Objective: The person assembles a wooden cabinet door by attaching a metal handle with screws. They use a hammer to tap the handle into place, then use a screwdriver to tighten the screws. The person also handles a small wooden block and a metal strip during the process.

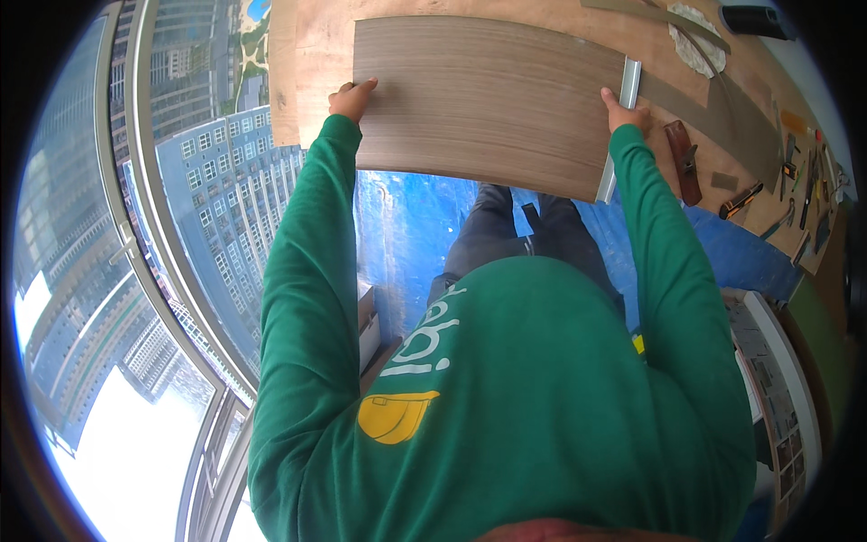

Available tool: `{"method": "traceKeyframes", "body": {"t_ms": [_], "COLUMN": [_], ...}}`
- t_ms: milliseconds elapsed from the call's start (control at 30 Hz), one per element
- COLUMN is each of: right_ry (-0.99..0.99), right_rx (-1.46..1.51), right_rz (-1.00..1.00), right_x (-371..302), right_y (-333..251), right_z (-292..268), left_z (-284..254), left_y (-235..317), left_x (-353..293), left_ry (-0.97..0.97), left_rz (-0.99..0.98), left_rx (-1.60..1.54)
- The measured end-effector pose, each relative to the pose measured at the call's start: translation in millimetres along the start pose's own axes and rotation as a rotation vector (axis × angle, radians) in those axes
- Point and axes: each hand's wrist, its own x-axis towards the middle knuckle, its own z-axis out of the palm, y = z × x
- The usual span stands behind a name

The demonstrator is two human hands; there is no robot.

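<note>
A wood-grain panel [488, 95] lies across the front of the workbench, its near edge overhanging above my legs. My left hand [353, 99] grips its left edge, thumb on top and the other fingers mostly hidden. At the opposite end, my right hand [625, 112] is closed round the right edge, thumb up on the face. A silver metal strip [630, 83] runs along that edge and passes under my right hand. Whether the strip is fixed to the panel or just lies against it, I cannot tell.
Right of the panel are a brown hand plane [683, 163], a utility knife [741, 200] and several other hand tools. Thin wood strips and a crumpled white cloth [695, 41] lie at the far right. Blue sheeting [411, 212] covers the floor; a window [135, 181] stands at left.
</note>
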Motion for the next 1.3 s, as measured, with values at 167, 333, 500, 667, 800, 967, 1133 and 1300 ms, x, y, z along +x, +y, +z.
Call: {"method": "traceKeyframes", "body": {"t_ms": [167,333,500,667,800,967,1133,1300], "right_ry": [0.051,0.124,0.108,-0.103,-0.154,-0.188,-0.144,-0.048], "right_rx": [0.036,0.012,0.194,0.340,0.668,0.858,0.902,0.727], "right_rz": [0.037,-0.011,-0.088,-0.106,-0.254,-0.284,-0.395,-0.478], "right_x": [-4.3,-14.9,-13.2,-58.6,-81.0,-145.0,-151.5,-133.5], "right_y": [-1.0,-2.9,14.7,-6.9,25.0,19.9,7.5,-23.6], "right_z": [1.8,-3.9,-14.8,-68.4,-97.4,-169.5,-212.0,-229.5], "left_z": [-1.4,0.4,-6.5,-27.1,-65.2,-109.5,-133.7,-137.7], "left_y": [39.6,30.4,17.5,11.4,34.4,67.9,90.1,104.5], "left_x": [-36.1,-70.8,-89.1,-108.2,-142.8,-207.6,-216.6,-196.9], "left_ry": [0.063,0.235,0.256,0.169,0.014,0.058,0.078,0.128], "left_rz": [-0.039,-0.013,0.007,0.049,0.051,0.269,0.500,0.525], "left_rx": [-0.200,-0.168,-0.229,-0.402,-0.318,-0.400,-0.475,-0.358]}}
